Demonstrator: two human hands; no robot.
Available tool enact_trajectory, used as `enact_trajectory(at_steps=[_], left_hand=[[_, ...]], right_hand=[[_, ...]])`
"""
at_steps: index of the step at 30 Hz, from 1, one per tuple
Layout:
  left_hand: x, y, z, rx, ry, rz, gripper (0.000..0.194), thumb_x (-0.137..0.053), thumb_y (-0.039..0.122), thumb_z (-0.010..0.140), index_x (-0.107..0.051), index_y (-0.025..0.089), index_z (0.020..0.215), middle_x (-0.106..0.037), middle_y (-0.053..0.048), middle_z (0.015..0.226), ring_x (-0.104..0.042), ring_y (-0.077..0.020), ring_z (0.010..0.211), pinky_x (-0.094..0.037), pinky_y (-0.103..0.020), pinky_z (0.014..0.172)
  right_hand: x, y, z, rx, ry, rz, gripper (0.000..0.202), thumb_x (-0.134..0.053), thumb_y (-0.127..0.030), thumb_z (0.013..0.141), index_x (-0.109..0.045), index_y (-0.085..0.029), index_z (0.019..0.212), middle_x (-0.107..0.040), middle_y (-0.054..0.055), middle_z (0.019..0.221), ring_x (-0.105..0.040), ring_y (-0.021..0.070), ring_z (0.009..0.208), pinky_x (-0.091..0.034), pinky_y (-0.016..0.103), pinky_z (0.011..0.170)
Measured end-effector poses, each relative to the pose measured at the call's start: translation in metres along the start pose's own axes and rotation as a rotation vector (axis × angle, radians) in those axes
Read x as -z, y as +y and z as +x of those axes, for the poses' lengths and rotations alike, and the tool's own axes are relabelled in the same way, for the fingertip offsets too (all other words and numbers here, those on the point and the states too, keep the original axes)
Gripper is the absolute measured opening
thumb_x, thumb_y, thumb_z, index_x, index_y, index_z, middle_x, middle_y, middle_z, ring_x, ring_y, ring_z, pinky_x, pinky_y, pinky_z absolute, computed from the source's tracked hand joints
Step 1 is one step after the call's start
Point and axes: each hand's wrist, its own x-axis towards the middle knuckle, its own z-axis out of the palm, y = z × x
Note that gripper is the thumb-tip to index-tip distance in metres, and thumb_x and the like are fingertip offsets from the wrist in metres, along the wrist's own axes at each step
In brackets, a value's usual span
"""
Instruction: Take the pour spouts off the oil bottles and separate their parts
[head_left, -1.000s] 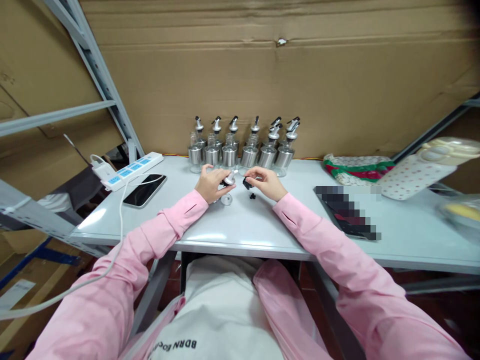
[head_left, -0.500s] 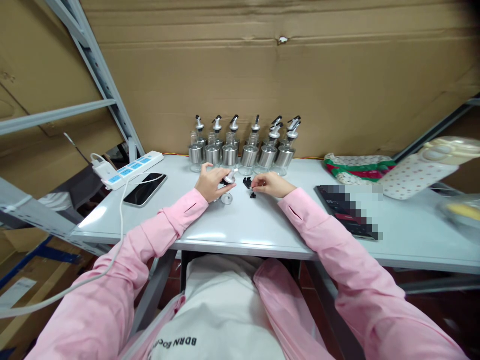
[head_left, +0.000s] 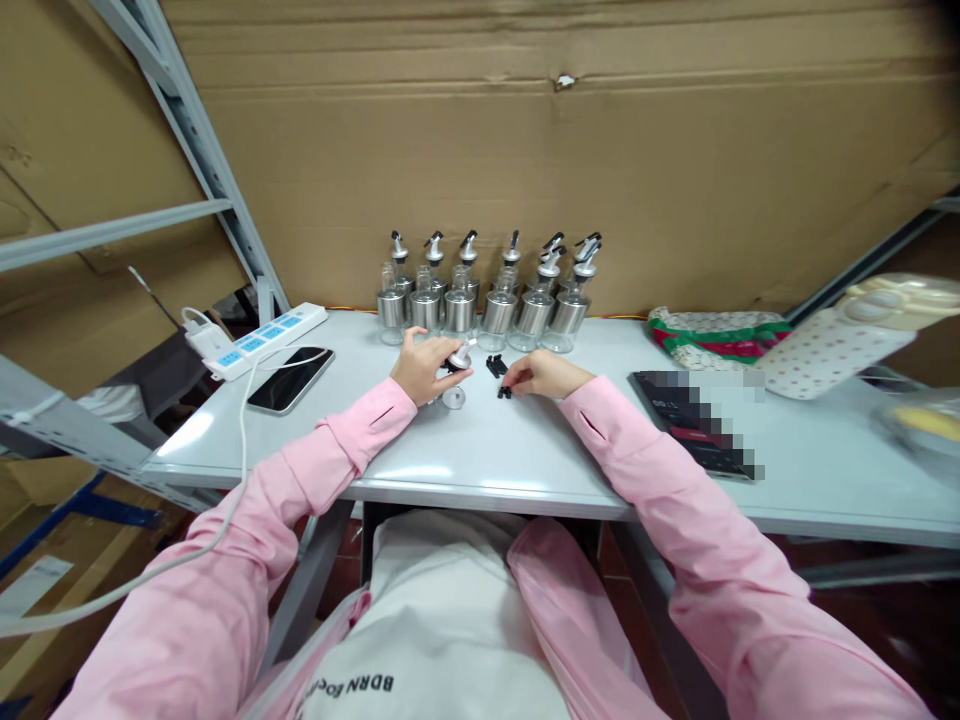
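My left hand (head_left: 426, 368) is closed around a silver bottle pourer (head_left: 460, 355), whose pale spout sticks up to the right. Just below those fingers, a small round clear-and-grey piece (head_left: 454, 398) lies on the table. With thumb and fingers pinched together, my right hand (head_left: 549, 374) reaches down to a few small black parts (head_left: 504, 393) on the tabletop; its fingertips appear to grip one of them. Behind these parts lies a little group of black levers (head_left: 496, 366). Glass bottles with steel sleeves (head_left: 498, 312) stand in two rows beyond both hands, several topped with pourers.
On the left of the table (head_left: 480, 455) are a phone (head_left: 292, 380) and a power strip (head_left: 274, 338) with a white cable. To the right lie a dark tablet-like device (head_left: 679, 405), a green-and-red patterned pouch (head_left: 712, 335) and a dotted white bottle (head_left: 829, 340). Cardboard (head_left: 420, 140) walls the back.
My right hand has lowered slightly, bringing its fingertips onto the small black parts, which have shifted a little. My left hand keeps hold of the pourer in about the same place.
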Motion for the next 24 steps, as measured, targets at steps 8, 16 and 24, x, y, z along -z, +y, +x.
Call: enact_trajectory(at_steps=[8,16,24], left_hand=[[-0.005,0.0,0.0,-0.01,-0.103,0.003,0.038,-0.038,0.048,0.087,-0.053,0.016,0.1,-0.068,-0.007,0.091,-0.061,-0.0188,0.082,-0.025,-0.042,0.095],[-0.008,0.006,0.001,-0.047,-0.211,0.013,0.036,-0.045,0.043,0.087,-0.053,0.013,0.105,-0.067,-0.008,0.09,-0.06,-0.0199,0.081,-0.028,-0.04,0.087],[-0.008,0.005,0.0,-0.081,-0.238,0.003,0.049,-0.044,0.045,0.087,-0.042,0.011,0.123,-0.069,-0.009,0.091,-0.06,-0.0199,0.083,-0.028,-0.038,0.087]], right_hand=[[-0.009,-0.036,-0.006,0.367,0.681,-0.262,0.032,-0.044,-0.029,0.089,-0.053,-0.018,0.118,-0.063,0.008,0.093,-0.058,0.0151,0.07,-0.048,0.029,0.07],[-0.019,-0.05,-0.003,0.476,0.61,-0.515,0.032,-0.037,-0.031,0.093,-0.059,-0.02,0.113,-0.064,0.01,0.101,-0.06,0.0188,0.089,-0.048,0.03,0.076],[-0.021,-0.049,-0.005,0.51,0.666,-0.545,0.029,-0.037,-0.032,0.093,-0.062,-0.019,0.1,-0.066,0.01,0.091,-0.061,0.0173,0.084,-0.048,0.029,0.073]])
